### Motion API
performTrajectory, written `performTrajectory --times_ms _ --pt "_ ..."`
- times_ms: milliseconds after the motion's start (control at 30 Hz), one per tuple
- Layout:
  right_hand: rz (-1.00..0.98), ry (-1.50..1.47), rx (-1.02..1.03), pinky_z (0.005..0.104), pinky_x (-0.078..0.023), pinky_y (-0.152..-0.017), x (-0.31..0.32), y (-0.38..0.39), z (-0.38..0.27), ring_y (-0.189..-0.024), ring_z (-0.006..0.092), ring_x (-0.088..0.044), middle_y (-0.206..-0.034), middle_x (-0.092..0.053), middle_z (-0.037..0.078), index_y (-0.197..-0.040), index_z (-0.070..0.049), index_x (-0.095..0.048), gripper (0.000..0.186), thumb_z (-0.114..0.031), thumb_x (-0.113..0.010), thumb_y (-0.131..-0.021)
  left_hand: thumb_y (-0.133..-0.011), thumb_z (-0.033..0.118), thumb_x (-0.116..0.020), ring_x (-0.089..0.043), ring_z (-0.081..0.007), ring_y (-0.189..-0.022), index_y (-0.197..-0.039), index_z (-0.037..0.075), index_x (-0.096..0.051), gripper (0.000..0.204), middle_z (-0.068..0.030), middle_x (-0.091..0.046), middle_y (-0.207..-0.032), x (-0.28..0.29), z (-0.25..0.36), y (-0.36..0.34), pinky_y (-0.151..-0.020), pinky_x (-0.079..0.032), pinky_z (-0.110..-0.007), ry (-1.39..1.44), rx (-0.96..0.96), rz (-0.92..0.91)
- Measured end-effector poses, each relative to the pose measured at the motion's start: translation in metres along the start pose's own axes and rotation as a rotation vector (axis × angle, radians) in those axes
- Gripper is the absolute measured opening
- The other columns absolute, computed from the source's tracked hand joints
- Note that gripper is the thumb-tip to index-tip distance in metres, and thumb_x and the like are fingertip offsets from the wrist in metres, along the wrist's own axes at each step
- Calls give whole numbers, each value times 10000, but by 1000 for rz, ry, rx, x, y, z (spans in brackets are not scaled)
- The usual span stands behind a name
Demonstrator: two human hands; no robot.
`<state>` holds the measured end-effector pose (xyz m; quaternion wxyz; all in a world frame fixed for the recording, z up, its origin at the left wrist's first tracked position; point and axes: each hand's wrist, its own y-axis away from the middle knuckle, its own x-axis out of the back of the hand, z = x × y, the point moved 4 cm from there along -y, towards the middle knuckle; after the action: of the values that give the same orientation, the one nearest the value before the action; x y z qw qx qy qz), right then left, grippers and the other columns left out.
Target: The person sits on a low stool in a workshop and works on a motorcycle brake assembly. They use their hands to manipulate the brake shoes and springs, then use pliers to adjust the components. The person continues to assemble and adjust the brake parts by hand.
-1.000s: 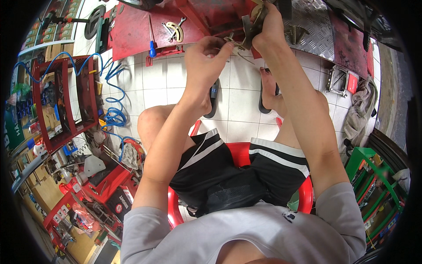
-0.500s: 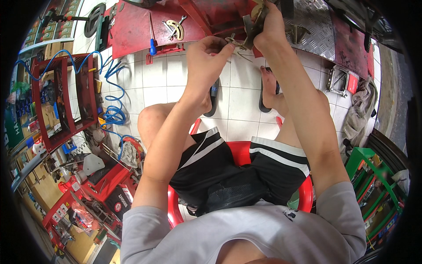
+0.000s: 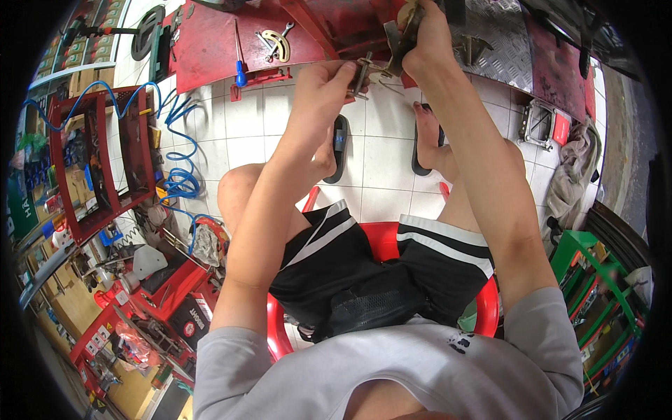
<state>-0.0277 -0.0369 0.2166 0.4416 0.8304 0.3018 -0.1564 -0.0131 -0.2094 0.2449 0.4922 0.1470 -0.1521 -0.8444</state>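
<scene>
Out over the front edge of a red work platform (image 3: 210, 52), both of my hands are raised at the top of the view. My left hand (image 3: 323, 85) pinches a small metal piece with a thin rod (image 3: 362, 75) between thumb and fingers. Close to its right, my right hand (image 3: 430, 40) is closed around a worn, brownish metal part with flat plates (image 3: 397, 47); the fingers partly cover it, and its exact kind is unclear. A thin wire-like end (image 3: 386, 87) hangs between the two pieces. Whether the pieces touch is hard to tell.
A blue-handled screwdriver (image 3: 241, 73), wrenches (image 3: 288, 29) and a curved brass-coloured plate (image 3: 281, 47) lie on the platform. A coiled blue hose (image 3: 183, 183) hangs beside a red rack (image 3: 105, 161) at left. A green rack (image 3: 577, 262) stands at right.
My left hand has shifted slightly left and rotated, so the small metal piece now stands more upright, farther from the right-hand part. My right hand has hardly moved.
</scene>
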Motion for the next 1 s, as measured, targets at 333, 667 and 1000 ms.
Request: performTrajectory --times_ms 333,667,1000 --pt "30 3 -18 326 -409 -563 1 2 4 -603 152 -477 -681 -528 -36 -814 -221 -625 220 -377 -519 -930 -864 177 -701 -611 -103 -847 -1091 -67 -596 350 -82 -668 -928 -2 2 9 -779 -464 -235 -149 -175 106" --pt "-14 51 41 317 -418 -556 -1 11 1 -593 145 -473 -673 -515 -31 -820 -210 -633 234 -383 -519 -929 -890 132 -655 -633 -141 -902 -1172 -63 -543 361 -122 -680 -1009 0 2 7 -845 -461 -253 -85 -77 55" --pt "5 -7 -21 315 -435 -536 -2 5 2 -600 144 -494 -690 -536 -27 -842 -195 -617 216 -354 -508 -939 -860 97 -688 -634 -141 -747 -1158 -66 -506 385 -77 -654 -859 -4 2 5 -684 -497 -247 126 -26 19"
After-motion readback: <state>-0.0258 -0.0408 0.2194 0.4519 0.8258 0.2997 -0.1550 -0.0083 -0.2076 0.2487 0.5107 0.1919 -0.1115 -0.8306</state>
